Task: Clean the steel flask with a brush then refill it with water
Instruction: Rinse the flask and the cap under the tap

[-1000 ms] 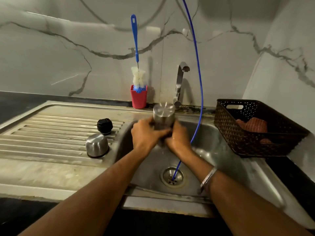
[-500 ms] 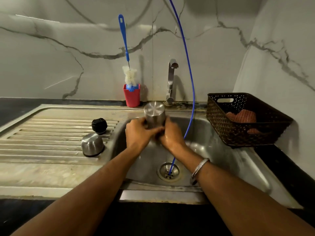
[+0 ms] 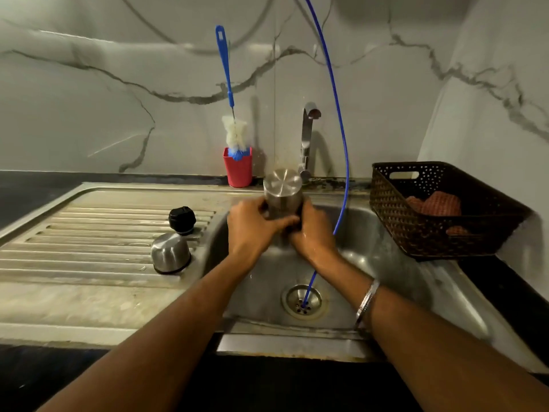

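- A steel sink unit (image 3: 89,298) set into a dark counter (image 3: 505,281) — ribbed drainboard on the left, basin on the right.
- On the drainboard: a black stopper (image 3: 182,220) and, just in front of it, a steel cap (image 3: 170,253).
- At the back rim, a red cup (image 3: 238,167) holding a blue-handled bottle brush (image 3: 229,93).
- On the counter at right, a dark woven basket (image 3: 439,209).

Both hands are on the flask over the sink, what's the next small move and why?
Probably keep the left hand on the flask, which is held base-up, and reach the right hand for the brush standing unused in the red cup.
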Tool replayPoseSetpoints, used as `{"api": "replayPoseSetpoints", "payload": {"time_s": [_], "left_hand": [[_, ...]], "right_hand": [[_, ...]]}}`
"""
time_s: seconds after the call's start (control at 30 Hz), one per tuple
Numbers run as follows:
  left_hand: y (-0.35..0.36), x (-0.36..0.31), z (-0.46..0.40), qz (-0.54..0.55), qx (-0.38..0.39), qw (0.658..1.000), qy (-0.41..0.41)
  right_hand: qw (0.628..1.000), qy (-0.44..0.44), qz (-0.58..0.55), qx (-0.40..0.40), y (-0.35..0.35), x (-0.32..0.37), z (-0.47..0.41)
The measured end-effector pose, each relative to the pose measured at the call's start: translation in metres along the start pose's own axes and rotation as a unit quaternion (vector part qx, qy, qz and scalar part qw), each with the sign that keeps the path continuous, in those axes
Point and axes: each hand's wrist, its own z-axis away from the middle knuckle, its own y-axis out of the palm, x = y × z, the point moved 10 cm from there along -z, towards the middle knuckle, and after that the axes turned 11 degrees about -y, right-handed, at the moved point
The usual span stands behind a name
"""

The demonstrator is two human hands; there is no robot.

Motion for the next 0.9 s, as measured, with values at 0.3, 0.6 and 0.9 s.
{"api": "replayPoseSetpoints", "payload": {"time_s": [0.3, 0.6, 0.9], "left_hand": [[-0.021, -0.010, -0.014, 0.003, -0.009, 1.000, 0.002], [0.009, 0.029, -0.033, 0.133, 0.253, 0.956, -0.072], [-0.002, 0.010, -0.033, 0.038, 0.166, 0.985, -0.005]], "right_hand": [[0.996, 0.005, -0.092, 0.000, -0.008, 0.004, -0.013], [0.971, -0.028, -0.234, 0.028, -0.011, 0.012, -0.009], [0.963, -0.048, -0.257, 0.062, -0.002, 0.017, -0.014]]}}
